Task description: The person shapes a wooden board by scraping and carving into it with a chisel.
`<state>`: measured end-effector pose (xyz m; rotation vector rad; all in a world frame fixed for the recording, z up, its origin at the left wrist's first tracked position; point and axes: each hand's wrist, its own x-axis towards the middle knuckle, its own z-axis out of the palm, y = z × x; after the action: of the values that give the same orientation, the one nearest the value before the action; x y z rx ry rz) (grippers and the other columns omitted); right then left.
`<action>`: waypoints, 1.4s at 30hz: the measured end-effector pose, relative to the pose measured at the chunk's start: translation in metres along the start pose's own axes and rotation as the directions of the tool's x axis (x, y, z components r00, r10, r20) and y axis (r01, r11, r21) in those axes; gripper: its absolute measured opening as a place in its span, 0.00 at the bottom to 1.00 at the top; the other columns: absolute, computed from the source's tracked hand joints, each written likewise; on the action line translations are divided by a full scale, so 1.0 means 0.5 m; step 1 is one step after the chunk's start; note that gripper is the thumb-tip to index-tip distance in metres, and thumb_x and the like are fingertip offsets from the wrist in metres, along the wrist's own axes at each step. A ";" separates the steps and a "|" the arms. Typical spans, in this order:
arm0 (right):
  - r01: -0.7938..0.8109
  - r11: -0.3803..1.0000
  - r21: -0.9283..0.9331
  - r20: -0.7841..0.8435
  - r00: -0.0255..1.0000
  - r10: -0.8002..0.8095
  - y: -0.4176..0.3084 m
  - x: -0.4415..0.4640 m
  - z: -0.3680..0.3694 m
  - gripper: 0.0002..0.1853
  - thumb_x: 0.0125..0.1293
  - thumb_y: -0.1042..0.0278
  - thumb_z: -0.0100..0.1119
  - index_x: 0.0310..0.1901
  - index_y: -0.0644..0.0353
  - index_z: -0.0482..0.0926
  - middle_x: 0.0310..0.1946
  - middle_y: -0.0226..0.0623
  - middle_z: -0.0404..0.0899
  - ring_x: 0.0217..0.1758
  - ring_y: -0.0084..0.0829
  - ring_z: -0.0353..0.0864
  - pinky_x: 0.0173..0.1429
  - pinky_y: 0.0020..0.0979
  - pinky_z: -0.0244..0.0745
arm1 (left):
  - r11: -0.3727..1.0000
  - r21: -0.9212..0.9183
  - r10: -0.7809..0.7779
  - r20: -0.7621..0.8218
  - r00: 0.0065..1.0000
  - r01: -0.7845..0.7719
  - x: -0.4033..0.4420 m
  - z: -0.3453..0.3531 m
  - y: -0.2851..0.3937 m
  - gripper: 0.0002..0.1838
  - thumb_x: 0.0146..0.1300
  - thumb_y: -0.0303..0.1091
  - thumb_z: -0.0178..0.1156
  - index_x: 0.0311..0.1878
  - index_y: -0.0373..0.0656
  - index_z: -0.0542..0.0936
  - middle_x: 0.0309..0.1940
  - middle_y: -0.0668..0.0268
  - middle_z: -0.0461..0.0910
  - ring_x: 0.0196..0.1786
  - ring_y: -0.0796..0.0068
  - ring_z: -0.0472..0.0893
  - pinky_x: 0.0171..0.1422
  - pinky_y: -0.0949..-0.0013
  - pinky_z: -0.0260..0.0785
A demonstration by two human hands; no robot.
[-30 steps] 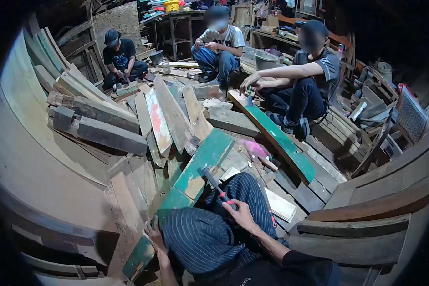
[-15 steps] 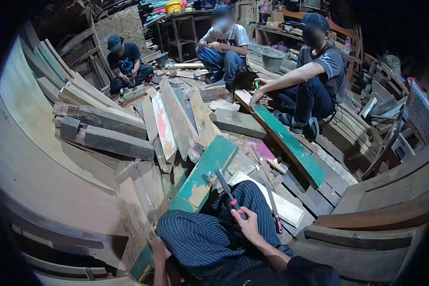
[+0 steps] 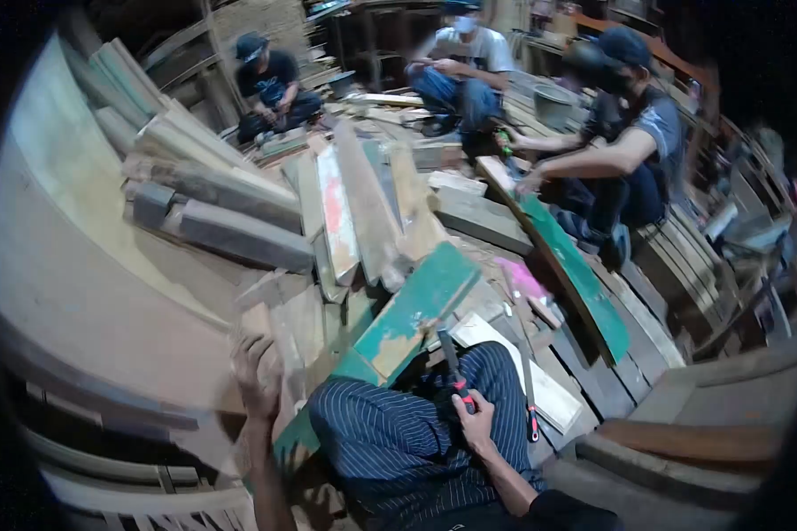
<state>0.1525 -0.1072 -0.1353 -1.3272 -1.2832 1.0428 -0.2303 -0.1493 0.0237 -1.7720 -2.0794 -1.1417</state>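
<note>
My right hand (image 3: 475, 420) is closed around the red-and-black handle of a chisel (image 3: 450, 354), its flat metal blade pointing up and away over my knee. My left hand (image 3: 259, 380) is raised at the left of my legs, in front of a plank end (image 3: 259, 320). Its fingers look loosely curved and apart, somewhat blurred, with nothing visible in them. A green-painted board (image 3: 416, 305) with bare, scraped patches runs at a slant beneath my striped trousers. Right of my knee, a long thin tool (image 3: 529, 389) with a red-and-black handle lies beside a pale board (image 3: 549, 389).
Stacked beams (image 3: 239, 234) and upright planks (image 3: 363, 203) stand ahead and left. At the right, a co-worker (image 3: 633, 142) works over a long green board (image 3: 584, 274). Two more people sit farther back, near a grey bucket (image 3: 553, 104). A curved wooden panel (image 3: 71, 265) fills the left side.
My left hand has risen from low beside my leg to in front of the planks. My right hand still grips the chisel. The view has shifted, and the co-worker at right now has both hands forward.
</note>
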 end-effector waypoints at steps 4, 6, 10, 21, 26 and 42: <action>-0.020 1.000 0.011 -0.003 1.000 0.020 0.074 0.016 -0.010 0.13 0.70 0.65 0.72 0.35 0.66 0.80 0.21 0.24 0.67 0.27 0.16 0.62 0.31 0.28 0.60 | 0.990 -0.119 0.069 -0.078 0.995 -0.078 0.070 0.050 0.160 0.20 0.58 0.27 0.71 0.56 0.42 0.85 0.59 0.54 0.82 0.69 0.48 0.74 0.77 0.48 0.61; -0.040 0.999 0.015 0.019 0.999 0.040 0.076 0.031 -0.008 0.13 0.72 0.65 0.69 0.34 0.64 0.78 0.23 0.21 0.66 0.28 0.15 0.61 0.32 0.27 0.57 | 0.980 -0.151 0.124 -0.063 0.990 -0.133 0.094 0.068 0.220 0.19 0.59 0.30 0.72 0.55 0.45 0.87 0.60 0.58 0.82 0.70 0.49 0.73 0.78 0.49 0.60; -0.078 0.996 0.048 0.038 0.996 0.076 0.097 0.047 0.006 0.14 0.75 0.64 0.66 0.33 0.63 0.76 0.23 0.20 0.65 0.29 0.15 0.60 0.33 0.27 0.56 | 0.890 -0.449 0.116 0.054 0.992 -0.079 0.116 0.142 0.265 0.13 0.64 0.31 0.69 0.52 0.44 0.89 0.54 0.61 0.84 0.62 0.56 0.79 0.72 0.53 0.64; -0.019 1.000 0.021 -0.017 1.000 0.019 0.088 0.033 0.023 0.16 0.74 0.65 0.66 0.32 0.65 0.72 0.22 0.25 0.61 0.29 0.18 0.58 0.33 0.31 0.57 | 0.944 -0.209 0.276 0.081 0.958 -0.254 0.061 0.274 0.274 0.10 0.62 0.32 0.70 0.47 0.44 0.89 0.47 0.65 0.85 0.60 0.60 0.79 0.69 0.52 0.64; -0.028 1.000 0.007 0.029 0.999 0.027 0.096 0.021 0.023 0.17 0.75 0.64 0.66 0.32 0.64 0.71 0.24 0.25 0.62 0.30 0.19 0.59 0.33 0.31 0.57 | 0.962 -0.241 0.140 0.021 0.990 -0.131 0.052 0.273 0.277 0.11 0.62 0.32 0.70 0.48 0.44 0.89 0.47 0.64 0.85 0.59 0.60 0.79 0.68 0.52 0.64; -0.136 0.989 0.063 0.116 0.985 0.128 0.116 0.053 0.023 0.15 0.75 0.66 0.64 0.33 0.63 0.72 0.26 0.23 0.64 0.32 0.18 0.62 0.37 0.28 0.60 | 0.981 -0.177 0.085 0.031 0.996 -0.079 0.032 0.262 0.277 0.12 0.64 0.36 0.70 0.50 0.46 0.89 0.50 0.65 0.85 0.61 0.58 0.77 0.69 0.51 0.62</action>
<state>0.1520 -0.0780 -0.1932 -1.3296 -1.2412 1.2590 -0.0662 -0.0536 0.0024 -1.9523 -1.9592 -1.3133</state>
